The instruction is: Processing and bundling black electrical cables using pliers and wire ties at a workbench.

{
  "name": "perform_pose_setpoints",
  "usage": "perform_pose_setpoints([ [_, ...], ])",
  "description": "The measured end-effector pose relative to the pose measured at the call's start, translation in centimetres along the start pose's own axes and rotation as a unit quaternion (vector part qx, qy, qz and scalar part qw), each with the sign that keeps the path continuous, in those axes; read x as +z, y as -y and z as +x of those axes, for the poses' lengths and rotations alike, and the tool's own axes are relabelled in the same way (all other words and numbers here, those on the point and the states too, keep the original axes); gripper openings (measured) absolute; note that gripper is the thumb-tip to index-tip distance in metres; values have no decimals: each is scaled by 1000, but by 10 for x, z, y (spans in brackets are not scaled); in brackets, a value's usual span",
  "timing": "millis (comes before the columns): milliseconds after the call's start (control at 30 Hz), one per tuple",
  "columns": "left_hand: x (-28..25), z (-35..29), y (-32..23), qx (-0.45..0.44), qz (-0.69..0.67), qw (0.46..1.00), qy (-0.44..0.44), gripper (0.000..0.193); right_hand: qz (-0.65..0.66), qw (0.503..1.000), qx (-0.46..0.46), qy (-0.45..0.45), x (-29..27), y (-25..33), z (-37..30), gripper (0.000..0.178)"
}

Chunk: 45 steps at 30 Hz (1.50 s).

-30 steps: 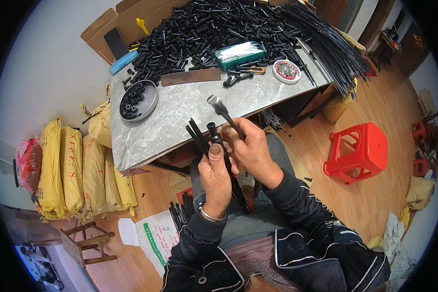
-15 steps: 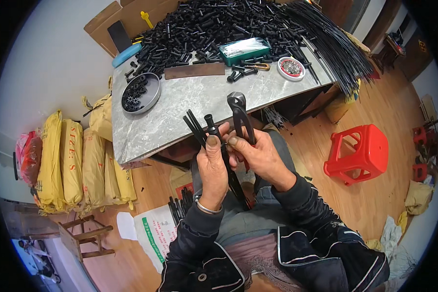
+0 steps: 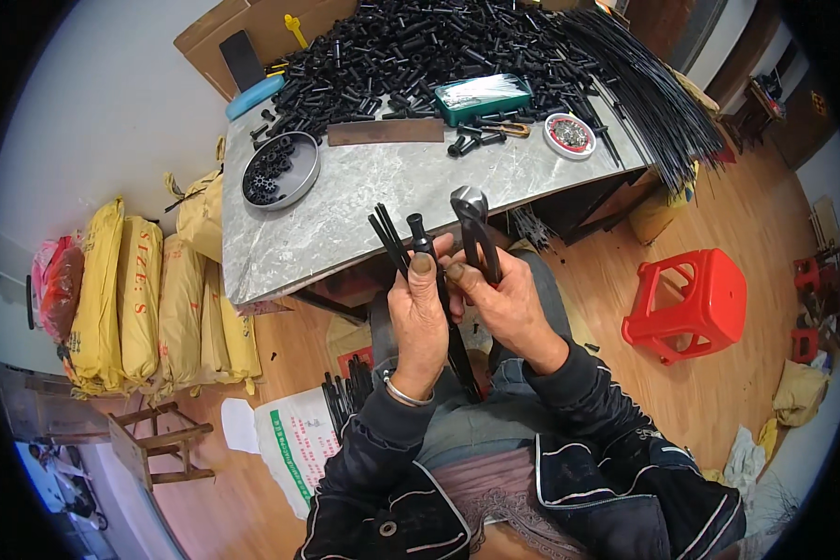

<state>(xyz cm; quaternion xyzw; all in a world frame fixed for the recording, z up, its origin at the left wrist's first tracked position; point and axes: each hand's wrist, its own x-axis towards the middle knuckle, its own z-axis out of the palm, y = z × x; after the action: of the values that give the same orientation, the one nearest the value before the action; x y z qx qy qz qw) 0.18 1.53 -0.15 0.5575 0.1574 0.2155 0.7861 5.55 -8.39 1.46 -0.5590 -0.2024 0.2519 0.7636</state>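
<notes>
Head view: black rods are being clutched by the left hand, just this side of the table (lengthwise kinda aimed at it), with pincers being held close alongside by the right hand.

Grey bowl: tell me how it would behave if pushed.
The bowl would probably slide rather than tip, being wide and shallow. The black pieces inside might shift, since they look loose and leave bare room beside them.
</notes>
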Motion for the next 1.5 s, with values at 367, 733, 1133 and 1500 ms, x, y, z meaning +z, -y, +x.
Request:
perform_pose_setpoints([
  [367,2,-5,-8,-12,32,999,18,72,-197,978,-55,-37,2,17,-3,8],
  [733,-16,6,-6,-32,-17,997,61,64,-218,972,-26,77,-10,33,-19,33],
  [1133,2,-1,-13,-84,-26,988,128,72,-155,885,363,247,-44,89,-43,24],
  [1500,8,1,-10,-105,-66,984,130,69,-49,871,393,292,-65,89,-35,39],
])
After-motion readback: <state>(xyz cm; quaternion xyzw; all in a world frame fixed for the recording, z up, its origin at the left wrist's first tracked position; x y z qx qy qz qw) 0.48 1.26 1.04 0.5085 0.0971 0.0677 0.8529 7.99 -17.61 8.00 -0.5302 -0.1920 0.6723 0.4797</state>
